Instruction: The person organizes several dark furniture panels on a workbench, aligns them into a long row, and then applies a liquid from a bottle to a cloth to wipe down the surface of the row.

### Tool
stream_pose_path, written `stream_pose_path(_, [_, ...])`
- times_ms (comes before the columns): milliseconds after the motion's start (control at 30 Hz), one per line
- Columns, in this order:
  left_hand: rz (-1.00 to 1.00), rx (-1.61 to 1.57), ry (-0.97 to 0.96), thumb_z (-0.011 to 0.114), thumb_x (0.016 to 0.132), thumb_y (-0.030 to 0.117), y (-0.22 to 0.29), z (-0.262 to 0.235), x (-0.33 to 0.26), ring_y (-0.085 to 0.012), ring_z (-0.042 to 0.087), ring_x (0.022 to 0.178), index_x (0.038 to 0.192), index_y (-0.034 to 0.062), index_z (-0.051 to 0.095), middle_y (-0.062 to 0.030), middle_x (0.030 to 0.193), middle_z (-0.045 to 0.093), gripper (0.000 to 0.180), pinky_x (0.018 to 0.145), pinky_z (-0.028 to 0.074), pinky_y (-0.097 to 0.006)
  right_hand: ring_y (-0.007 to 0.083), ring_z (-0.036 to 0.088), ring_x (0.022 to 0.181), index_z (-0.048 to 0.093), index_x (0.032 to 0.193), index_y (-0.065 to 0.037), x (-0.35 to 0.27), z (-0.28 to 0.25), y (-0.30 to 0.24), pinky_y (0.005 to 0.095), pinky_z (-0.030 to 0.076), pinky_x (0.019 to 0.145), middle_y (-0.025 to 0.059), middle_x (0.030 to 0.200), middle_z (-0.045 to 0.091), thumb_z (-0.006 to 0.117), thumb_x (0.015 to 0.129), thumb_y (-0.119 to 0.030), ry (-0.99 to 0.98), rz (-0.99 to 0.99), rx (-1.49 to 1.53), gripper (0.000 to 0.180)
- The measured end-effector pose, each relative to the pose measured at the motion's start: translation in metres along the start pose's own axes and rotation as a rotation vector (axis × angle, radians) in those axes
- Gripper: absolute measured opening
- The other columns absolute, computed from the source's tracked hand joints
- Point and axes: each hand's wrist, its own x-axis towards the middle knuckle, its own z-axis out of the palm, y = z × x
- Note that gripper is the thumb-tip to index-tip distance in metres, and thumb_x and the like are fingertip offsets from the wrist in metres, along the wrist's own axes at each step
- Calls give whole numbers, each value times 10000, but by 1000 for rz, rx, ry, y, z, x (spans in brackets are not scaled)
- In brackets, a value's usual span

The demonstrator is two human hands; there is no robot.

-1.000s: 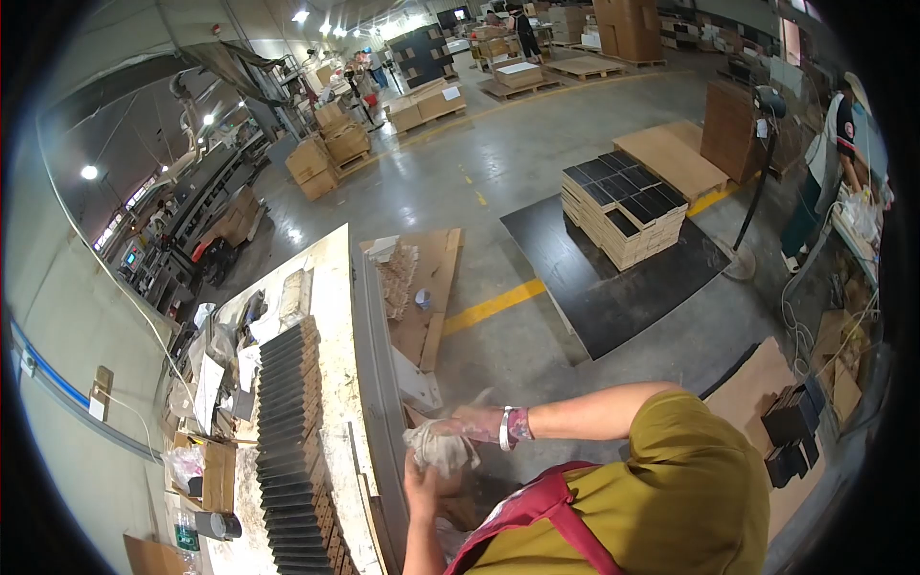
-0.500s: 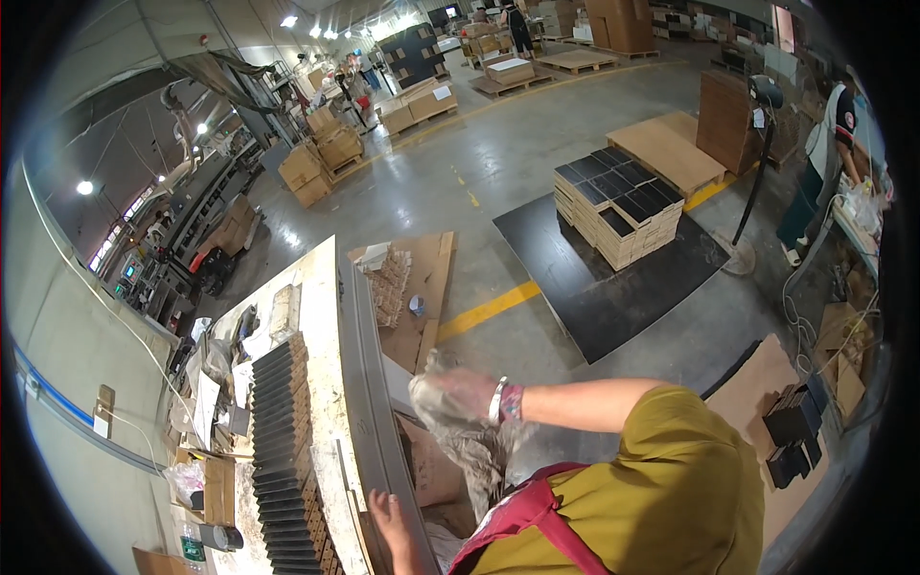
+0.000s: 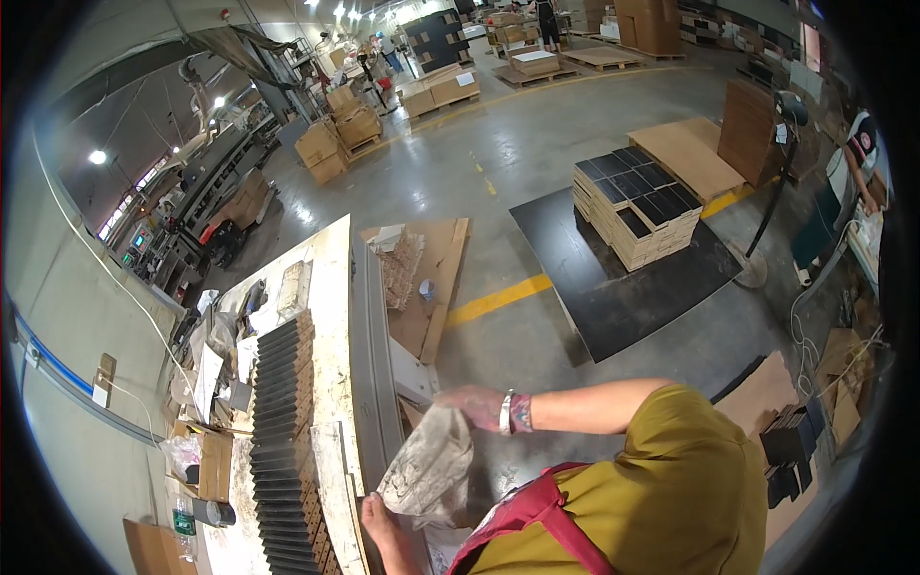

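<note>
A grey, dark-smudged rag (image 3: 431, 465) hangs spread out in front of me, beside the workbench edge. My right hand (image 3: 471, 406), dark-stained or thinly gloved and with a band at the wrist, is closed on its upper end. My left hand (image 3: 379, 520) is at the bench's near edge, its fingertips closed at the rag's lower left corner; the grip is partly hidden. On the bench (image 3: 331, 369), left of my hands, stands a long row of black-faced boards (image 3: 280, 441) with brown edges.
Left on the bench are clutter, a cardboard box (image 3: 217, 467) and a bottle (image 3: 183, 522). Beyond it, wood strips (image 3: 398, 266) lie on a pallet. To the right, stacked black-topped boards (image 3: 637, 216) stand on a black sheet (image 3: 613, 307), near a pole stand (image 3: 774, 182) and another person (image 3: 822, 216).
The rag has gone from bunched to spread out. My left hand has closed at its corner, and my right hand has shifted slightly right. The view has shifted a little.
</note>
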Motion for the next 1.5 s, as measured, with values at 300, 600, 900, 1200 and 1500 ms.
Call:
stream_pose_path(300, [632,584,53,584,934,104,86,25,-9,-98,451,735,894,19,536,-38,935,456,105,650,409,-239,246,589,787,629,1010,-12,23,-39,15,343,451,712,155,902,632,521,919,-492,159,-444,-883,500])
stream_pose_path(600, [-211,286,43,404,942,570,-66,-45,10,-318,389,1264,1439,90,243,-169,1411,343,709,988,384,-459,157,531,686,624,766,1,32,114,44,284,452,691,56,704,589,457,954,-505,-280,-303,-532,565])
stream_pose_path(900, [-149,28,-262,343,952,521,-78,-22,4,-347,403,1283,1428,62,308,-178,1412,387,663,1033,372,-491,158,569,1063,620,1040,5,27,96,71,306,410,975,118,1173,623,527,962,-249,-366,-34,-318,282])
stream_pose_path(1200, [-366,-475,-153,409,958,424,27,0,-14,-340,501,1202,1348,25,444,-175,1325,514,560,1026,405,-491,204,539,1146,393,1409,-66,13,-34,44,355,448,932,124,1271,558,614,888,-289,-149,154,-1335,608])
stream_pose_path(1500, [-447,-474,-45,527,942,328,79,4,-35,-269,599,1056,1210,15,564,-147,1172,622,414,931,479,-395,110,555,942,280,1454,-46,63,-14,170,266,467,869,57,1273,533,520,921,-65,-585,518,349,585])
